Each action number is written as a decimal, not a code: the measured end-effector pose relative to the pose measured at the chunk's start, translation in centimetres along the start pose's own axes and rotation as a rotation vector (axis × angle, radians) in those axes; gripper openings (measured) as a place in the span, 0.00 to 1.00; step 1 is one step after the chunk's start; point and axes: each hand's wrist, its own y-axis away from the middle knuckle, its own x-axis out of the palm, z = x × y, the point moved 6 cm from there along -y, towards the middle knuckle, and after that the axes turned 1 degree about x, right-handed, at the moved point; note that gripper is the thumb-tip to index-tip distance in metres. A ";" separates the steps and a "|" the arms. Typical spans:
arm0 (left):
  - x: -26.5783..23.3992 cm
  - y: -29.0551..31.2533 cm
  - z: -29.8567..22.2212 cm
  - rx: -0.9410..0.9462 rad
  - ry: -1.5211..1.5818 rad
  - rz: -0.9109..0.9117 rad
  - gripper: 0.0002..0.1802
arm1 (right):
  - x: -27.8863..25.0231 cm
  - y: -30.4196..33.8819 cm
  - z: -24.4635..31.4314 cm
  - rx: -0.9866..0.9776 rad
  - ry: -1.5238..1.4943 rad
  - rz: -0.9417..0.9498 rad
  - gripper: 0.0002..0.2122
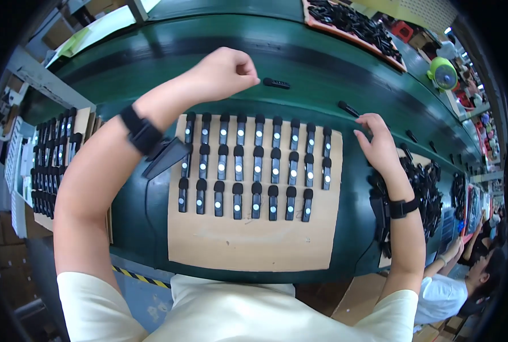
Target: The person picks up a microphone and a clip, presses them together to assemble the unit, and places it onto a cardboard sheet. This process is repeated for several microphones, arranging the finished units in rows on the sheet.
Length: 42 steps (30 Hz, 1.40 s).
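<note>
On the green conveyor belt, my left hand (231, 74) is curled, with thumb and fingertips together and nothing visible between them. A small black clip-on microphone (277, 84) with a foam tip lies just right of those fingertips. My right hand (377, 142) reaches over the belt's near edge, thumb and forefinger apart. Its forefinger is at the near end of a second black microphone (348, 108); whether they touch I cannot tell. Nearer me lies a cardboard sheet (254, 245) bearing three rows of similar microphones (256, 199), each with a pale round spot, foam tips facing away.
A dark wedge-shaped device (167, 157) with a cable is beside the sheet's left edge. More filled cardboard (53, 159) stands left. Black parts are heaped at right (422, 185) and in a far orange tray (353, 28). A green fan (442, 73) and a co-worker (453, 290) are at right.
</note>
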 end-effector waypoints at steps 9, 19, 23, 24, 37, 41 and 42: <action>4.7 -8.1 5.2 0.044 -0.393 0.097 0.18 | 4.4 -6.4 -5.7 0.028 0.159 0.015 0.12; 4.6 -6.5 4.7 -0.105 -0.542 0.137 0.12 | 2.6 -3.6 -4.4 0.098 -0.270 0.021 0.06; 3.4 -5.4 4.8 -0.071 -0.462 0.083 0.11 | 0.8 0.3 -0.6 0.125 -0.591 -0.085 0.09; 3.3 -5.1 4.2 -0.020 -0.396 0.030 0.11 | 0.0 2.3 -0.2 0.192 -0.637 -0.138 0.09; 3.3 14.7 -4.4 0.198 0.768 0.000 0.14 | -2.3 17.7 11.3 0.373 -0.795 -0.293 0.14; 3.9 20.3 -3.1 0.130 0.840 -0.082 0.15 | 0.7 18.1 11.8 0.260 -0.900 -0.218 0.14; 3.8 21.8 -3.0 0.137 0.807 -0.118 0.15 | 0.9 17.7 13.0 0.274 -0.905 -0.204 0.15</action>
